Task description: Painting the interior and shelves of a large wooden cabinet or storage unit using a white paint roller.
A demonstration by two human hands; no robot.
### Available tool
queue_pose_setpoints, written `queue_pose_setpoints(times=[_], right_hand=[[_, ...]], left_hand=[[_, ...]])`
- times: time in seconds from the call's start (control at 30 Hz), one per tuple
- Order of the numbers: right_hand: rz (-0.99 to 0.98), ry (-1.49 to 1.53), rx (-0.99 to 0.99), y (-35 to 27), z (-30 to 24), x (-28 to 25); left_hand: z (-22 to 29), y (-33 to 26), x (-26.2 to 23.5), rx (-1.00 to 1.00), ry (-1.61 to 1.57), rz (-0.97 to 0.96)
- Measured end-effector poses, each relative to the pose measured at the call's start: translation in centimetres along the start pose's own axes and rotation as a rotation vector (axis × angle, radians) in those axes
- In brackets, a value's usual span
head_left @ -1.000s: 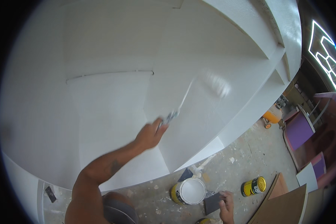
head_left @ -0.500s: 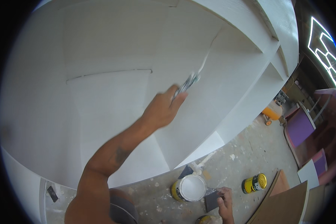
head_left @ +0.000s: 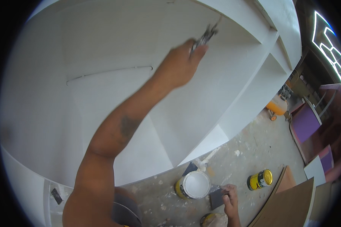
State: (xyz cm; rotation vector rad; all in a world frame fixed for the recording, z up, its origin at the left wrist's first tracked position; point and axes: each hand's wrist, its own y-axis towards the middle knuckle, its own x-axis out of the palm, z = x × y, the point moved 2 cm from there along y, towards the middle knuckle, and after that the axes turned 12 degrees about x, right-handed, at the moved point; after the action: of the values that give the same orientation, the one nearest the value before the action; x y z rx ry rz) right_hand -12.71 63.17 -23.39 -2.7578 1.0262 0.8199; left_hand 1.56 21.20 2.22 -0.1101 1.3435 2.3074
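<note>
Head view shows the left hand gripping a roller handle, so press gently, while the right hand holds a dark pad.

— What stood on the floor down there?

— A dusty concrete floor, speckled with white spatter. An open paint can full of white paint sat near the foot of the white shelving, and a closed yellow tin lay on its side well apart to the right.

— Anything further back?

— An orange tank on wheels stood past the end of the shelving, with a purple panel beside it. A brown board leaned in at the lower right, and white light strips glowed in angular shapes in the dark above.

— And on the left?

— A small dark object lay on a low white ledge.
</note>
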Motion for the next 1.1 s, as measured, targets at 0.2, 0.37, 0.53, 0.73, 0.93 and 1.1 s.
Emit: queue_pose_setpoints(times=[0.2,0.37,0.53,0.73,0.93,1.1], right_hand=[[-0.009,0.031,0.012,-0.4,-0.3,-0.2],[-0.024,-0.012,-0.010,-0.8,-1.0,-0.2],[-0.024,0.016,-0.017,-0.4,-1.3,0.2],[-0.049,0.012,-0.004,-0.4,-1.2,-0.2],[-0.058,-0.007,0.031,-1.7,-0.5,-0.8],[-0.051,0.010,0.054,-2.2,-0.4,-0.9]], left_hand=[[-9.9,-22.0,6.2,-0.198,0.188,-0.213],[-10.3,-28.0,4.9,-0.213,0.172,-0.308],[-3.6,-14.7,3.0,0.028,0.317,-0.117],[-3.5,-15.5,4.2,-0.020,0.291,-0.131],[-14.0,-37.1,4.8,-0.216,0.276,-0.500],[-12.4,-32.3,5.7,-0.271,0.020,-0.349]])
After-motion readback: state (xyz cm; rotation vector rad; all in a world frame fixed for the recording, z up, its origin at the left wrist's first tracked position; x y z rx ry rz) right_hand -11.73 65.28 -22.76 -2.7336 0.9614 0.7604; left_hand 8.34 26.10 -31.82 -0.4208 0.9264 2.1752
